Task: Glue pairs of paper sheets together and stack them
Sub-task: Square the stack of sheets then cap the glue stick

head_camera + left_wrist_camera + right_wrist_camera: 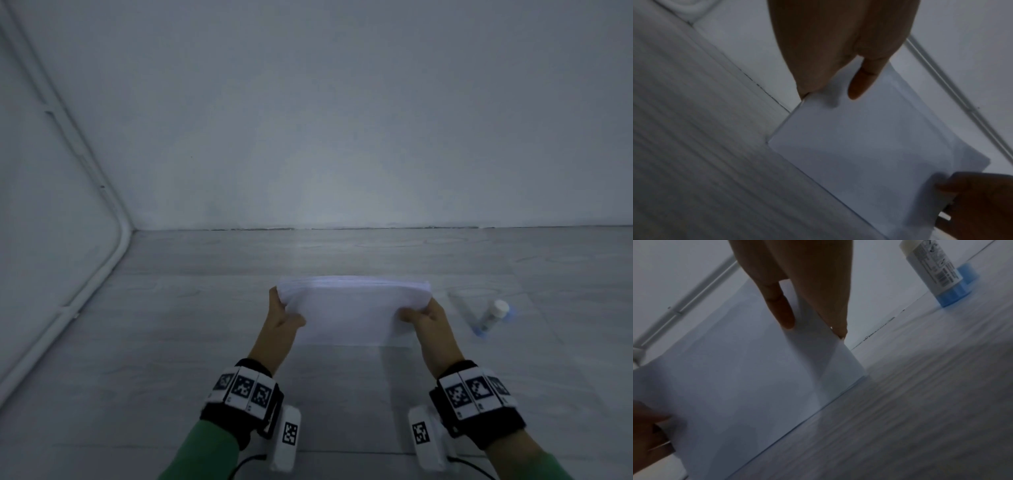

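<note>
Now, paper stack [352, 308] upright between hands, left hand [282, 317] and right hand [426, 317] pinching its sides (floor beneath)

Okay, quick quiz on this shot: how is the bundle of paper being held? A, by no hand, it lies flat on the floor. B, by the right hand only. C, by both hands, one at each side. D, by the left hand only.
C: the left hand and the right hand each grip a side of the paper sheets, lifted on edge.

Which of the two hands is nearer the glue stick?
The right hand: it grips the paper stack's right edge, beside the upright glue stick; the left hand grips the opposite edge.
</note>
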Demonstrator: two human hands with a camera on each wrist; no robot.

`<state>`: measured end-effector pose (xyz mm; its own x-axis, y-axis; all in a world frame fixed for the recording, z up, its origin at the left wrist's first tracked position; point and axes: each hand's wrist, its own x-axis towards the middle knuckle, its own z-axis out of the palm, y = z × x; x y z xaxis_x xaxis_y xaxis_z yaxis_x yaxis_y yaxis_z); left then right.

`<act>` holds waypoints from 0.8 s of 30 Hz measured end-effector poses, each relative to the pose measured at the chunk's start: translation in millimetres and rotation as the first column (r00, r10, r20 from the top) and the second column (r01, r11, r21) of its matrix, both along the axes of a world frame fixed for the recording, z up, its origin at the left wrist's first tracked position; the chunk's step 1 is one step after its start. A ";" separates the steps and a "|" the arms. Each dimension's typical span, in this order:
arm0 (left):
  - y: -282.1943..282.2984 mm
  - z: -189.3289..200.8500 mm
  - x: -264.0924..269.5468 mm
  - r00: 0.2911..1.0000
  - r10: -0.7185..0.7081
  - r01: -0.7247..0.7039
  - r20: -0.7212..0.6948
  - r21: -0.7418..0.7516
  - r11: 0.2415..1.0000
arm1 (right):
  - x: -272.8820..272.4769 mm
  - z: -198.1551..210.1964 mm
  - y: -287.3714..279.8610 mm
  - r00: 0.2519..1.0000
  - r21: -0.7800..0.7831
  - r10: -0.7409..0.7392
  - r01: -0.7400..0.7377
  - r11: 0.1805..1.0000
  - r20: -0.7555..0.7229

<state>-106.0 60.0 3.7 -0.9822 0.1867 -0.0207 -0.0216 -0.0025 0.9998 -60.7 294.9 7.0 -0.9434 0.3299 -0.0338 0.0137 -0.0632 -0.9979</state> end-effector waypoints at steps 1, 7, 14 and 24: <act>0.1 -1.0 0.7 1.000 -0.003 0.003 -0.004 -0.039 0.999 | -0.5 -0.8 -0.3 1.000 0.009 0.000 0.000 1.000 -0.003; -3.9 -1.5 8.2 0.998 -0.052 0.044 -0.036 -0.198 0.979 | 0.8 -0.7 -0.2 1.000 0.065 0.015 -0.014 0.998 -0.014; -9.6 8.4 -13.3 0.988 0.123 -0.094 0.089 -0.275 0.957 | -13.7 0.2 15.2 0.991 0.264 -0.010 -0.027 0.964 0.137; -12.6 -18.2 -24.0 0.999 0.024 0.025 0.042 -0.877 0.481 | -12.3 -2.6 5.3 0.952 0.796 -0.083 -0.196 0.572 0.294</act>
<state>-130.0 47.4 -14.4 -0.9755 0.0484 -0.2147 -0.0624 0.8747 0.4807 -73.0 300.2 4.4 -0.9550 0.2948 -0.0329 0.2596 0.7769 -0.5736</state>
